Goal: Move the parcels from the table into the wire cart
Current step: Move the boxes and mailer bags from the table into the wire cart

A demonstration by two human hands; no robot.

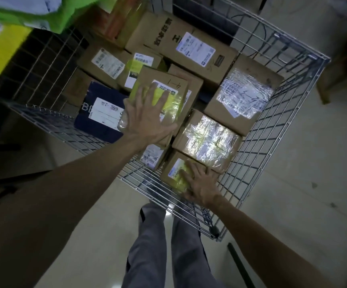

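right hand (201, 189) on brown, yellow-taped parcel (173, 171)

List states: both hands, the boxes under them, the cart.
left hand, open, fingers spread flat on the yellow-taped box.
right hand, open, resting on the small near-corner box.
yellow-taped box, lying atop other parcels.
small near-corner box, inside cart, by near wall.
wire cart, loaded.
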